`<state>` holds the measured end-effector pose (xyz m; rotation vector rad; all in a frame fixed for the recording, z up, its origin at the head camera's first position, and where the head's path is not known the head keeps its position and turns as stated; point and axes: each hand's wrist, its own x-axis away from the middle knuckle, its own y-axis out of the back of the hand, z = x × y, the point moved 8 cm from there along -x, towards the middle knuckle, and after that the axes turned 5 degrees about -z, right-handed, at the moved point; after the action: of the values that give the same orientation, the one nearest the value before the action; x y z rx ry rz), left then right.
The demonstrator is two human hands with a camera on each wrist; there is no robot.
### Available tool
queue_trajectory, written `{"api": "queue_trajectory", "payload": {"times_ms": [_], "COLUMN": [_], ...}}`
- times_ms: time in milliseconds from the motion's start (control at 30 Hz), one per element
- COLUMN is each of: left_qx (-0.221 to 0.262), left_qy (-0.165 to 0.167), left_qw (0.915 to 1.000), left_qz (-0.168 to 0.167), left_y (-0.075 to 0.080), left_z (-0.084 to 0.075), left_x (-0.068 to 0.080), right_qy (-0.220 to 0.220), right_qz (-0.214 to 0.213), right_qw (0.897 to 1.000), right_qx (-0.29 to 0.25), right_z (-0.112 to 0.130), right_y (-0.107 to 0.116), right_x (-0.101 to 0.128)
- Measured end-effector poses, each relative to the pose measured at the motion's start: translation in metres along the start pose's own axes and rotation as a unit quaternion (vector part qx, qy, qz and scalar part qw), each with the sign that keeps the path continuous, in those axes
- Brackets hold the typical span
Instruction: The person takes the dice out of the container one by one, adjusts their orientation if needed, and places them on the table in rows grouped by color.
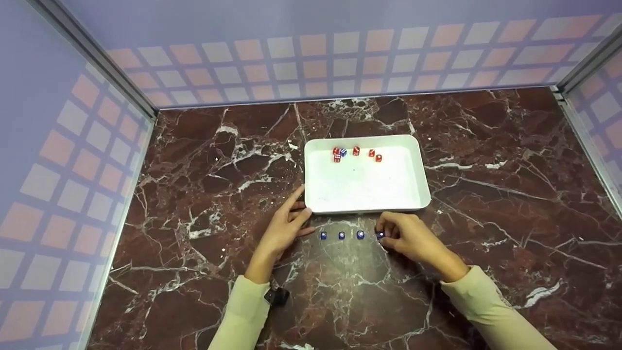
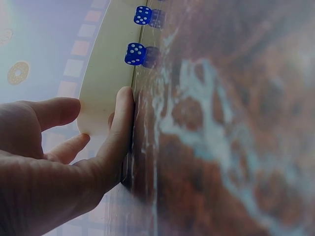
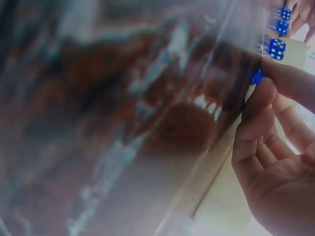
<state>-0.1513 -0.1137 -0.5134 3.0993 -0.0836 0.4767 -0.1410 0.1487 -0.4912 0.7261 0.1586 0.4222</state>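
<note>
At the right end of a row of blue dice, my right hand (image 1: pixel 406 236) pinches a blue die (image 3: pixel 256 76) between thumb and forefinger, down at the table. Its other fingers curl in. Three more blue dice stand spaced out to its left, among them a left-end die (image 1: pixel 323 235), a middle die (image 1: pixel 341 236) and a nearer die (image 1: pixel 360 235). My left hand (image 1: pixel 286 226) rests at the near left corner of a white tray (image 1: pixel 367 189), thumb at the rim, fingers extended. Inside the tray, several red dice (image 1: pixel 356 151) and one blue die (image 1: pixel 343 152) lie toward the far side.
The dark red marbled table (image 1: pixel 218 194) spreads around the tray. A checkered back wall (image 1: pixel 316 63) and side panels with metal edges bound it. A black band device (image 1: pixel 277 296) sits at the left sleeve.
</note>
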Motion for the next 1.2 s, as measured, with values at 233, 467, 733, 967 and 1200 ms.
{"api": "queue_trajectory", "payload": {"times_ms": [233,467,733,967,1200], "left_qx": [-0.005,-0.004,-0.003,-0.004,-0.001], "left_qy": [-0.007,-0.006,-0.005,-0.001,-0.004], "left_qw": [1.0000,1.0000,1.0000,1.0000,1.0000], "left_qz": [0.003,-0.002,-0.001,0.001,0.001], "left_y": [0.000,0.000,0.000,0.000,0.000], "left_z": [0.000,-0.001,0.002,0.002,0.001], "left_x": [0.001,0.001,0.000,0.000,0.000], "right_qy": [0.000,0.004,0.034,0.027,0.040], "right_qz": [0.009,0.010,0.030,0.038,0.032], "right_qw": [1.000,1.000,0.999,0.999,0.999], "right_qx": [0.000,0.004,-0.015,-0.013,0.004], "right_z": [0.000,-0.001,0.005,0.004,0.012], "right_y": [-0.001,-0.003,-0.002,-0.003,0.001], "right_x": [-0.003,-0.002,0.000,0.003,0.004]}}
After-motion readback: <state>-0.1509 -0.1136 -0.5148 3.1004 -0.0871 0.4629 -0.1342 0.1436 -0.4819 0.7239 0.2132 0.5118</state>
